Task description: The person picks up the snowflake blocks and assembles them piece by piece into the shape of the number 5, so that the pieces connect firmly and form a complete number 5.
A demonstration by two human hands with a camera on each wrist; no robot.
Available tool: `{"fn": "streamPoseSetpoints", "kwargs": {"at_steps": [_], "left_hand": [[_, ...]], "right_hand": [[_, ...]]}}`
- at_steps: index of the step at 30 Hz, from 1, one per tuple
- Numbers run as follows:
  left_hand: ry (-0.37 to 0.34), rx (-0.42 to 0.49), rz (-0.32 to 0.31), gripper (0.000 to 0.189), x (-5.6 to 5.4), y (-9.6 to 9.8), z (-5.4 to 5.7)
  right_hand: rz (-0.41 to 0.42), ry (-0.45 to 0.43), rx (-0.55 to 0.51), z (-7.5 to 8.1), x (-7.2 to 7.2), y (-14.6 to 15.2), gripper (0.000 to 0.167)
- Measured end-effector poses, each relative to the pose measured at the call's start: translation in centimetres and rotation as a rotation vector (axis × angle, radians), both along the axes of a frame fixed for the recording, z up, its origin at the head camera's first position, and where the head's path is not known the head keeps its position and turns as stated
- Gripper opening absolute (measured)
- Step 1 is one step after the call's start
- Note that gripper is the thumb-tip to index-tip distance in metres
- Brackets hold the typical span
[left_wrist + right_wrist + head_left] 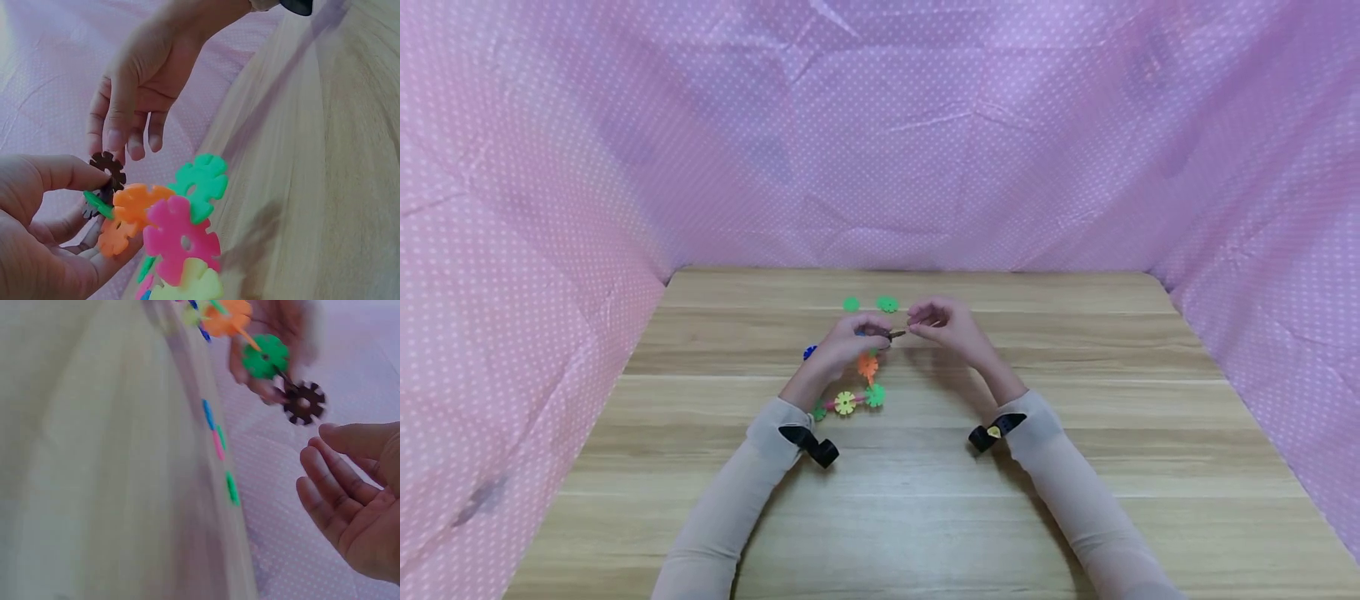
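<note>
My left hand (853,340) pinches notched flower-shaped plastic discs at the end of a linked chain. In the left wrist view its thumb presses on a brown disc (115,175), with orange discs (131,203), a pink disc (164,234) and a green disc (212,167) joined on behind. A second brown piece lies partly hidden under the fingers. The right hand (947,329) is just across from the brown end, fingers loosely bent. From the right wrist, a small gap shows between its thumb tip and the outer brown disc (317,403).
The chain trails toward me past a yellow disc (845,396) and a green disc (875,390). Loose green pieces (851,304) lie farther back on the wooden table (925,517). Pink dotted cloth (880,150) encloses the back and sides.
</note>
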State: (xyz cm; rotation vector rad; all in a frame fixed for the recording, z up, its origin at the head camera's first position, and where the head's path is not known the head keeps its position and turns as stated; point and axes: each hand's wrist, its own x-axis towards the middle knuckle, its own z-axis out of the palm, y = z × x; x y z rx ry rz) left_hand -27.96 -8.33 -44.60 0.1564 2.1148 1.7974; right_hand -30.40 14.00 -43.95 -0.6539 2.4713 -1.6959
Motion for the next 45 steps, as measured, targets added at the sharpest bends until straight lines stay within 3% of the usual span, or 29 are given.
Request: {"fn": "streamPoseSetpoints", "kwargs": {"at_steps": [6,12,19,33,39,45], "left_hand": [[-0.032,0.011,0.046,0.035,0.1,-0.2,0.0],[-0.071,0.048,0.055,0.037,0.3,-0.3,0.1],[-0.071,0.028,0.032,0.036,0.4,-0.3,-0.2],[-0.071,0.010,0.013,0.027,0.6,0.1,0.5],[-0.088,0.050,0.012,0.026,0.5,0.1,0.4],[-0.080,0.054,0.017,0.028,0.4,-0.1,0.5]], "right_hand": [[-0.017,-0.047,0.121,0.5,-2.4,-0.1,0.026],[0.051,-0.120,0.267,-1.0,-5.3,-0.8,0.028],[0.075,-0.153,0.321,-2.7,-7.0,-1.9,0.032],[0.032,-0.102,0.455,-2.9,-8.0,-2.9,0.033],[0.000,-0.122,0.399,-2.9,-7.8,-2.9,0.027],[0.027,-0.095,0.329,-2.5,-7.2,-2.6,0.013]]}}
